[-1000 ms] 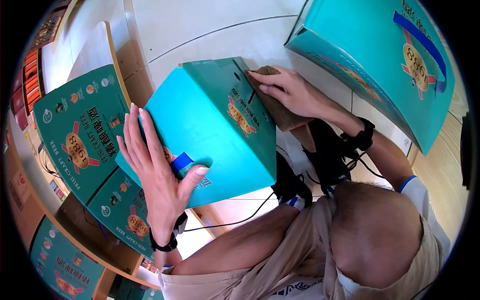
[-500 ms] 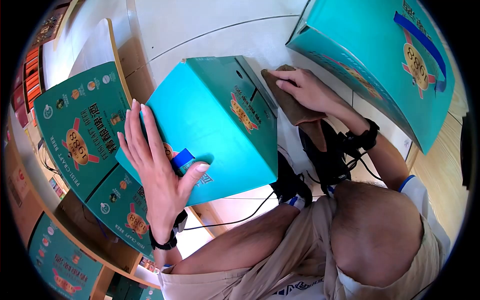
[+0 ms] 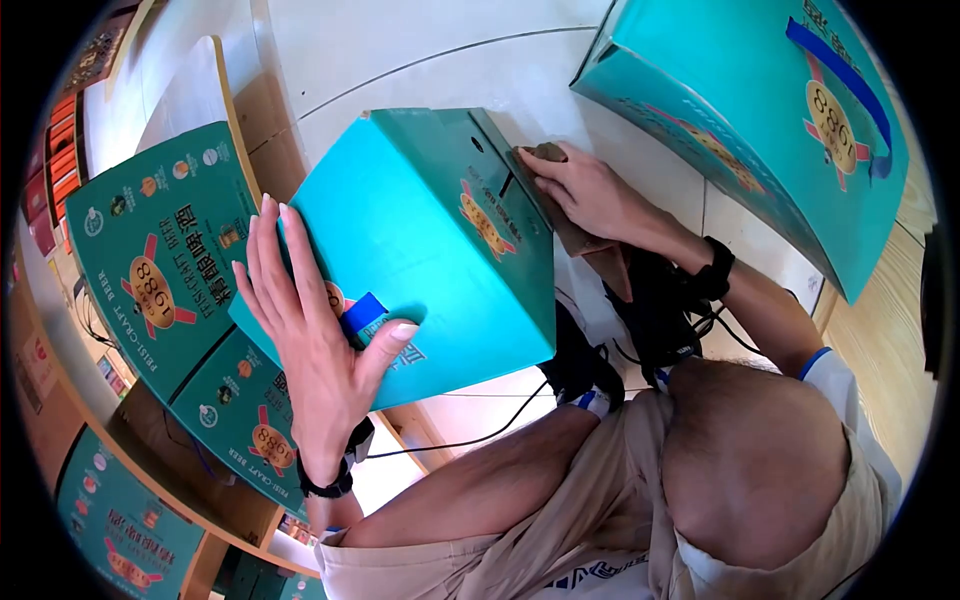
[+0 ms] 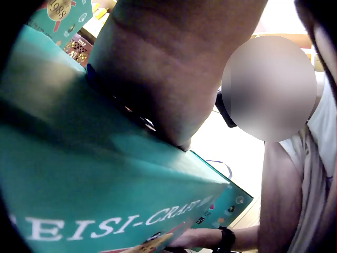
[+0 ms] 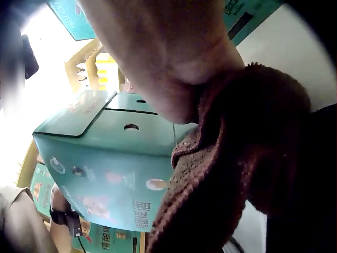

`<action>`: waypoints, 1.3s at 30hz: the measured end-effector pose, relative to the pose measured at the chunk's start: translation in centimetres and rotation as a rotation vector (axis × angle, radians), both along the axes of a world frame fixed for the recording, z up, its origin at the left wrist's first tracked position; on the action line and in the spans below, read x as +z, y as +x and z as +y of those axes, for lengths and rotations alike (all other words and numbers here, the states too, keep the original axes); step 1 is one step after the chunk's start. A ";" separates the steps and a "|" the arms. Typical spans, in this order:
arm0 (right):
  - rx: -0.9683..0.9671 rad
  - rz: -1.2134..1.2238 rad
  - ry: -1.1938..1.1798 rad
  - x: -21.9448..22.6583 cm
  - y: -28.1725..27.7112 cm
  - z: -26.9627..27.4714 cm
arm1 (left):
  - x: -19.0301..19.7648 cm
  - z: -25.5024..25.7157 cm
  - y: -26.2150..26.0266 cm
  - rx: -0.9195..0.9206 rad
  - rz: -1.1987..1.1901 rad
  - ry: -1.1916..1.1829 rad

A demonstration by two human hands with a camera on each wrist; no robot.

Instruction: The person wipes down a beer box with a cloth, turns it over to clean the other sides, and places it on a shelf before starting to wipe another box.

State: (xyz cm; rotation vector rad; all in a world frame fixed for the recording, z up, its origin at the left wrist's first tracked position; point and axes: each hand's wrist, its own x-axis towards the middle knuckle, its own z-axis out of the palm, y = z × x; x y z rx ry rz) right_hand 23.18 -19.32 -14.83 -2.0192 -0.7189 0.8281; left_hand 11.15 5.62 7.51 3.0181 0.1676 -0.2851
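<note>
A teal beer carton (image 3: 400, 235) stands tilted in front of the person, with a short blue strap (image 3: 364, 314) on its near face. The left hand (image 3: 325, 325) lies on that face, fingers straight and thumb spread beside the strap. On the carton's right side, the right hand (image 3: 600, 195) holds a brown cloth (image 5: 197, 182) against the edge, its lower end hanging below the palm. In the right wrist view, the carton's flaps and hand holes show behind the cloth. The left wrist view shows the forearm close over the carton's printed side.
Another teal carton (image 3: 740, 110) with a long blue strap stands to the right. More green beer cartons (image 3: 160, 240) sit on the curved wooden shelf (image 3: 215, 530) at left. Pale floor tiles (image 3: 400, 50) lie beyond. Black cables (image 3: 470, 440) run near the legs.
The right hand with the brown cloth drew away from the carton's right side to the right, then came back against it. The left hand has stayed on the near face.
</note>
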 end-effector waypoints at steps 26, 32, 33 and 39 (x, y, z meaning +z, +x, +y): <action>0.022 0.161 0.197 2.4 0.4 -1.4 | -0.1 0.0 -0.1 0.016 0.017 0.012; 0.052 0.195 0.181 4.0 0.5 -1.7 | -0.1 0.0 -0.1 0.013 0.013 0.010; 0.032 0.193 0.220 3.9 0.4 -1.8 | 0.0 0.0 -0.1 0.013 0.014 0.011; 0.023 0.227 0.093 4.0 1.7 -2.3 | 0.1 0.0 0.0 0.026 0.019 0.004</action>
